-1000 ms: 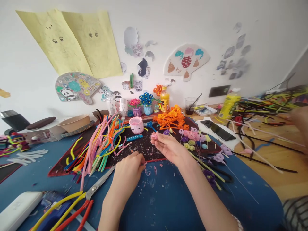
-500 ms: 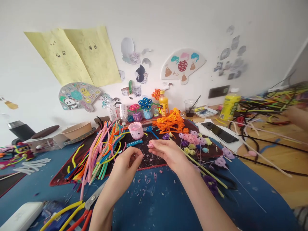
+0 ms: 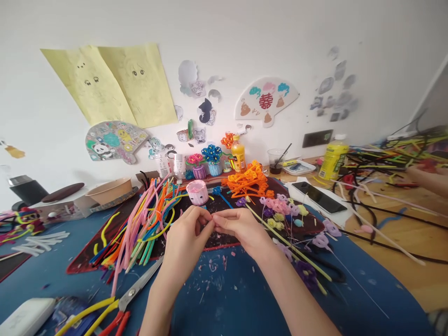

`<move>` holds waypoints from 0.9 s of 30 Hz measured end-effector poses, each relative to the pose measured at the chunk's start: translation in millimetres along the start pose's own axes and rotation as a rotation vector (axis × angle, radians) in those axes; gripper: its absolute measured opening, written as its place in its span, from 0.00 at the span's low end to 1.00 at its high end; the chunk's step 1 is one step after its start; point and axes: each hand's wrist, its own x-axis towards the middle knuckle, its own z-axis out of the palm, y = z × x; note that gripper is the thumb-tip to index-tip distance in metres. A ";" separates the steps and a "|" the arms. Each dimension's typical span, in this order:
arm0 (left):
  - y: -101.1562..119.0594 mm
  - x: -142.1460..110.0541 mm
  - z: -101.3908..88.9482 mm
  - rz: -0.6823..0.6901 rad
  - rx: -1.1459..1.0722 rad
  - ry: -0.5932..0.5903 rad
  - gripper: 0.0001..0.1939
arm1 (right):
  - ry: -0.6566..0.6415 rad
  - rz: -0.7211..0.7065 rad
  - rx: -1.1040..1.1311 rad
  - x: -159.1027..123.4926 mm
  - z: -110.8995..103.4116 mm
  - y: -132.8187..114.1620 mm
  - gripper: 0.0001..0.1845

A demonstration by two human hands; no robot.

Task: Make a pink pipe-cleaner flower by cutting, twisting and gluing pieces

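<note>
Both hands meet fingertip to fingertip above the dark red-edged mat (image 3: 224, 240). My left hand (image 3: 191, 235) is closed in a pinch, its thumb and forefinger touching the right fingertips. My right hand (image 3: 243, 231) is pinched too; the small pink fuzzy piece seen in it earlier, like a bit of pipe cleaner, is now hidden by the fingers. Just beyond the hands stands a pink pot with a small face (image 3: 197, 193). To the left lies a bundle of coloured pipe cleaners (image 3: 140, 224). Pink and purple pipe-cleaner flowers (image 3: 280, 205) lie to the right.
Large scissors (image 3: 131, 294) lie at the lower left beside a white case (image 3: 26, 317). Orange pipe-cleaner shapes (image 3: 250, 179) are heaped at the back. A phone (image 3: 319, 197) and a yellow bottle (image 3: 333, 158) stand right. Another person's hand (image 3: 429, 179) is at the far right.
My two hands have come together, fingertips touching; before, they were apart with a pink piece showing in the right. The view has shifted slightly.
</note>
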 end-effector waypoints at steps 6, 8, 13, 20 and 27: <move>-13.3 -3.0 5.2 -0.036 0.008 -0.140 0.07 | 0.087 -0.039 0.075 4.2 -4.1 0.6 0.18; -17.5 -3.8 13.5 -0.035 0.161 -0.246 0.04 | 0.114 -0.048 0.101 4.5 -4.0 -0.1 0.19; -22.1 -3.5 38.3 -0.025 0.275 -0.330 0.03 | 0.106 -0.066 0.123 2.6 -3.9 -2.0 0.18; -26.1 -0.4 36.7 -0.037 0.212 -0.213 0.06 | 0.108 -0.074 0.110 4.6 -5.9 -0.1 0.18; -14.3 3.7 16.9 -0.027 -0.115 0.030 0.12 | 0.105 -0.089 0.023 13.2 -11.0 7.2 0.20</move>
